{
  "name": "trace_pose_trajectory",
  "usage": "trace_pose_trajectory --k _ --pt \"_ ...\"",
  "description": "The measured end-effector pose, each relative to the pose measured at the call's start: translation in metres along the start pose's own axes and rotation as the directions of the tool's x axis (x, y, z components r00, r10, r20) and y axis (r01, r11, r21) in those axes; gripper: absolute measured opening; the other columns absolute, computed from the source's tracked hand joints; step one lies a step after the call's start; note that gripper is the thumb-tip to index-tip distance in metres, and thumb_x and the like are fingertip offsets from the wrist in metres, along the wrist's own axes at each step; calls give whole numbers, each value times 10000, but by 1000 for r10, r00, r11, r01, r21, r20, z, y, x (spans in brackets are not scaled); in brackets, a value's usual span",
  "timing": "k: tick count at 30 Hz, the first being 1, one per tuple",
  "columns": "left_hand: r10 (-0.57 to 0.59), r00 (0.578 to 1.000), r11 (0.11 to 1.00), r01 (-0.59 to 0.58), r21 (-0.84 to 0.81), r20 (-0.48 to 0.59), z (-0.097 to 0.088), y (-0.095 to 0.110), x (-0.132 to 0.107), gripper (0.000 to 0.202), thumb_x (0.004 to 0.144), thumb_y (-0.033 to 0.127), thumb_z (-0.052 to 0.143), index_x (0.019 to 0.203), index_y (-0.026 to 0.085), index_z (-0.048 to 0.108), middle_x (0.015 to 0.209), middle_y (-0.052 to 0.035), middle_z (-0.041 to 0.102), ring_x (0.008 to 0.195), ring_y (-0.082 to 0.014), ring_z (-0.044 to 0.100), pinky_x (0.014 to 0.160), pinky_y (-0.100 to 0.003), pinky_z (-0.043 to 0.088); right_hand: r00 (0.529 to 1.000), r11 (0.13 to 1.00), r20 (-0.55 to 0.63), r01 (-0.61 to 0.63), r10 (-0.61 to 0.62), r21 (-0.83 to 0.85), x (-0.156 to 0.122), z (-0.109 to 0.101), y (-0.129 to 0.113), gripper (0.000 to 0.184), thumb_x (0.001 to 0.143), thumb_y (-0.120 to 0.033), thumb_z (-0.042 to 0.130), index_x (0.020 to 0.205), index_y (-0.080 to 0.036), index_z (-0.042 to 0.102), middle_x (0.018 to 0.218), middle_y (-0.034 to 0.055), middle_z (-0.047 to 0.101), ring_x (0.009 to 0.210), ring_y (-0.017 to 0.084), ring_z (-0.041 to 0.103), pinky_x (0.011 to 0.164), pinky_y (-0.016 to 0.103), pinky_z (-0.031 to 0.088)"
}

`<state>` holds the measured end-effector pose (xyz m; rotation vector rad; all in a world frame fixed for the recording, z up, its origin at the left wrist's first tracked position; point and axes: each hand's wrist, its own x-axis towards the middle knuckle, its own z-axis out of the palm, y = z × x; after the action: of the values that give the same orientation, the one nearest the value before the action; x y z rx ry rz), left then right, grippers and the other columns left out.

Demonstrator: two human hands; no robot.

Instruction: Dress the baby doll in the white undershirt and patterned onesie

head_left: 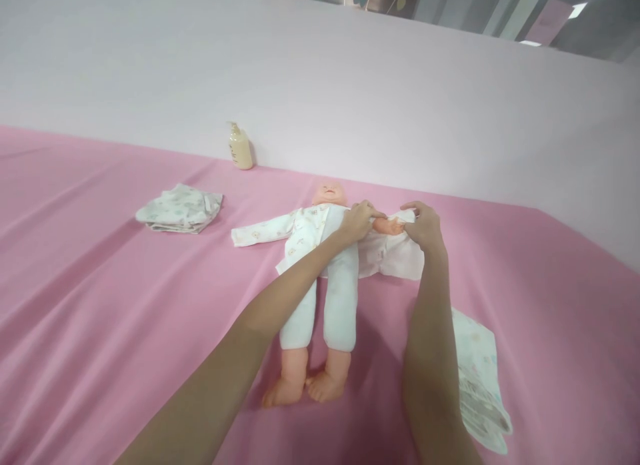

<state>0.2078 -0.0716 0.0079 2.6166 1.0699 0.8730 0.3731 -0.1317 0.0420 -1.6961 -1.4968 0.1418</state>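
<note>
A baby doll (pixel 340 305) lies on its back with its feet towards me. It has a white printed baby shirt (pixel 304 237) on one side, and the sleeve (pixel 263 231) at the left covers that arm. The shirt's other half (pixel 393 259) is spread under the doll's bare arm (pixel 387 226) at the right. My left hand (pixel 360 219) is closed on this arm near the elbow. By the doll's hand, my right hand (pixel 425 226) pinches white shirt fabric between thumb and fingers. Its exact hold on the sleeve is partly hidden.
A pump bottle (pixel 241 150) stands against the white wall (pixel 320 98) at the back. Folded printed cloth (pixel 181 209) lies at the left. More printed cloth (pixel 479 358) lies beside my right forearm. Pink sheet (pixel 100 305) covers the surface, with creases on the left.
</note>
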Motion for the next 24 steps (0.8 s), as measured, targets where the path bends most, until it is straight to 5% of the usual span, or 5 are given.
trace_pose_trajectory --k 16,24 --pt "13 998 992 -20 121 54 3 2 -1 421 821 121 439 1108 320 673 1031 -58 573 926 -212 527 792 -341 437 986 997 -153 -55 63 57 3 5 -3 428 467 -108 456 834 -156 672 729 26 578 679 177 515 650 301 417" --pt "-98 994 987 90 132 55 0 12 -1 368 862 171 458 1111 337 672 1052 -82 555 956 -226 539 795 -348 442 999 997 3 54 -53 -56 -2 0 -16 266 457 -121 453 650 -180 625 664 2 573 632 158 487 621 280 363"
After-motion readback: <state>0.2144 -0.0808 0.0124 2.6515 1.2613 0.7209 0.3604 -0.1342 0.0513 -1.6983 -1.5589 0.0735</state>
